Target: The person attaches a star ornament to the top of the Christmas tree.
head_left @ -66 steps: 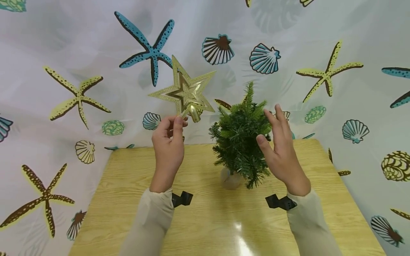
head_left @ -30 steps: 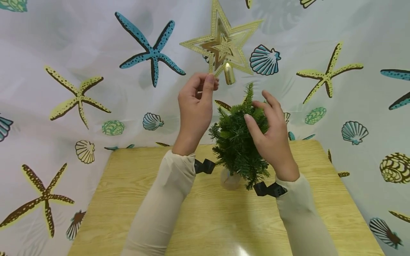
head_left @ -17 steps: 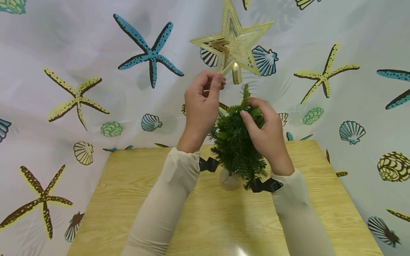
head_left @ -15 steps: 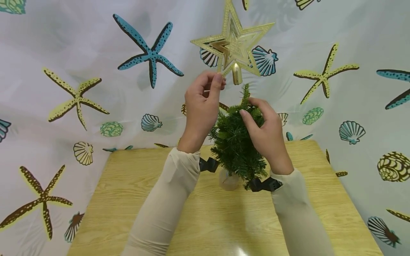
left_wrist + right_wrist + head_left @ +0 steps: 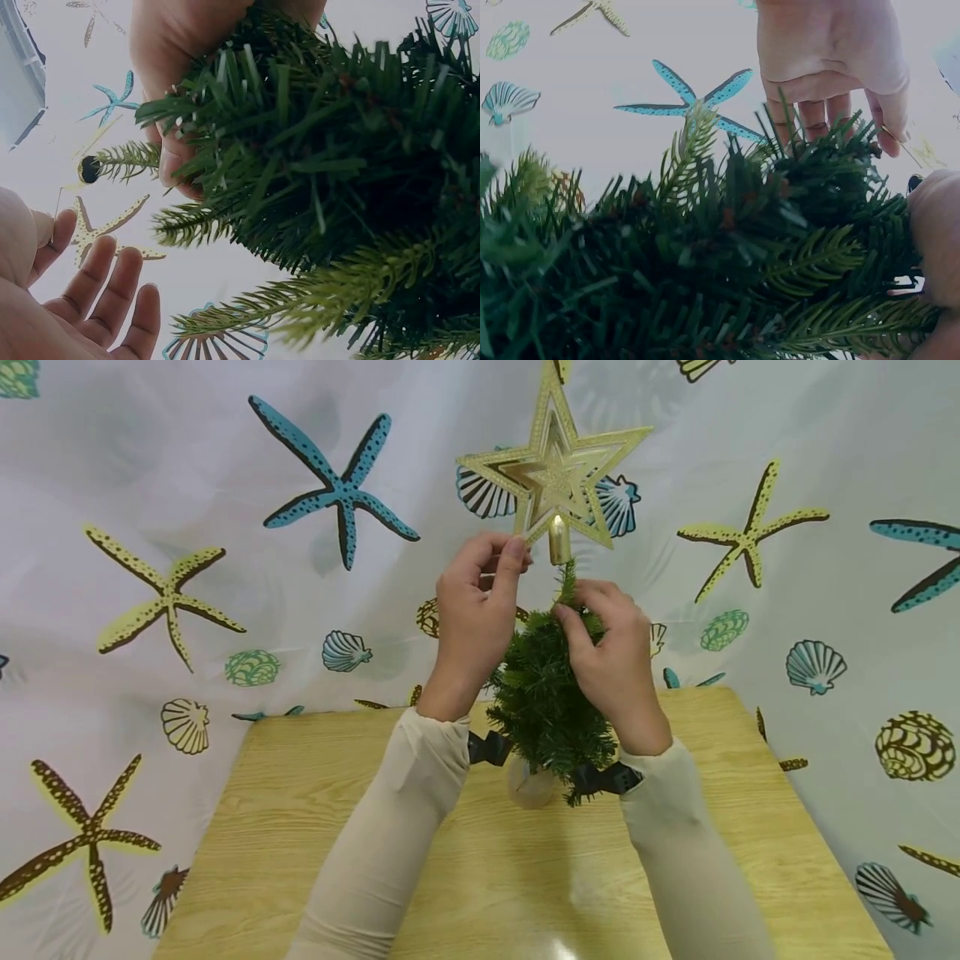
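Note:
A gold star tree topper (image 5: 557,477) is pinched by its lower left point between the thumb and fingers of my left hand (image 5: 476,610). The short tube (image 5: 559,542) under the star sits right at the tip of the small Christmas tree's top sprig (image 5: 567,578). In the left wrist view, the tube's dark opening (image 5: 89,169) meets that sprig's end. My right hand (image 5: 617,647) pinches the sprig lower down, against the green tree (image 5: 551,702). Branches hide part of the left hand (image 5: 832,52) in the right wrist view.
The tree's pale round base (image 5: 530,785) stands on a light wooden table (image 5: 322,827). Behind and at both sides hangs a white cloth (image 5: 420,610) printed with starfish and shells. Black wrist cameras sit near the tree's lower branches.
The left hand has carried the star up and right until its tube reaches the sprig's tip. The right hand has moved in from the tree's right side and pinched the top sprig.

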Tool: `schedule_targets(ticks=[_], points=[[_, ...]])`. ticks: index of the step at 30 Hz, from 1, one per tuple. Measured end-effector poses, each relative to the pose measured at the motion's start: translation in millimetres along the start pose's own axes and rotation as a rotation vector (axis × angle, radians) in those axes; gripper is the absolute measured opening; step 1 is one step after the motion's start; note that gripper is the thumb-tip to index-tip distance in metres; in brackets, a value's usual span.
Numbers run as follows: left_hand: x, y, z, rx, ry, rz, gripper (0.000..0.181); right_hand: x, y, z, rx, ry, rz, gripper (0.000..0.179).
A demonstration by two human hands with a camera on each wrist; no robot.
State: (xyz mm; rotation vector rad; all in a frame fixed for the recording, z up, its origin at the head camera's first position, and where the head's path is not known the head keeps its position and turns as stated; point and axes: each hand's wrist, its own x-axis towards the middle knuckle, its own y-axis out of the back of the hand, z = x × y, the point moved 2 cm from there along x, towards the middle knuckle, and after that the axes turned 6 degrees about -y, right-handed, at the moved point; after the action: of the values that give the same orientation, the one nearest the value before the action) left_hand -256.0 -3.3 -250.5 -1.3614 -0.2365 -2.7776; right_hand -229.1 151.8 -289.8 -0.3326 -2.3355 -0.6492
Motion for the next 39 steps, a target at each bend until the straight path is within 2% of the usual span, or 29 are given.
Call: schedule_targets(ticks=[7,10,16,24,30,36,39], points=[[1.5,-0.3,2.1,0.0,0.002,0.004,0.026,-2.1,-1.2,-4.7,-0.201,0.044,0.083,0.018],[1.7,-1.2,1.3,0.015,-0.005,-0.006,0.025,-3.0,-2.1,-4.6,-0.243,0.057,0.115,0.02],[0.4,-4.2,-1.6,0.02,-0.012,-0.008,0.025,-4.7,-3.6,-2.9,-0.216,0.064,0.112,0.02],[1.5,-6.1,-1.4,0.086,-0.102,0.004,0.025,-5.7,-3.5,-2.7,-0.178,0.065,0.104,0.019],[1.3,-5.7,-1.5,0.111,-0.116,0.001,0.025,-5.5,-4.0,-0.8,-0.134,0.083,0.102,0.019],[-0.1,-6.3,0.7,0.121,-0.131,-0.009,0.026,-5.1,-3.7,-0.6,-0.14,0.079,0.101,0.02],[-1.1,-7.5,0.3,0.113,-0.137,0.006,0.025,-5.6,-2.9,-0.1,-0.147,0.071,0.104,0.02]])
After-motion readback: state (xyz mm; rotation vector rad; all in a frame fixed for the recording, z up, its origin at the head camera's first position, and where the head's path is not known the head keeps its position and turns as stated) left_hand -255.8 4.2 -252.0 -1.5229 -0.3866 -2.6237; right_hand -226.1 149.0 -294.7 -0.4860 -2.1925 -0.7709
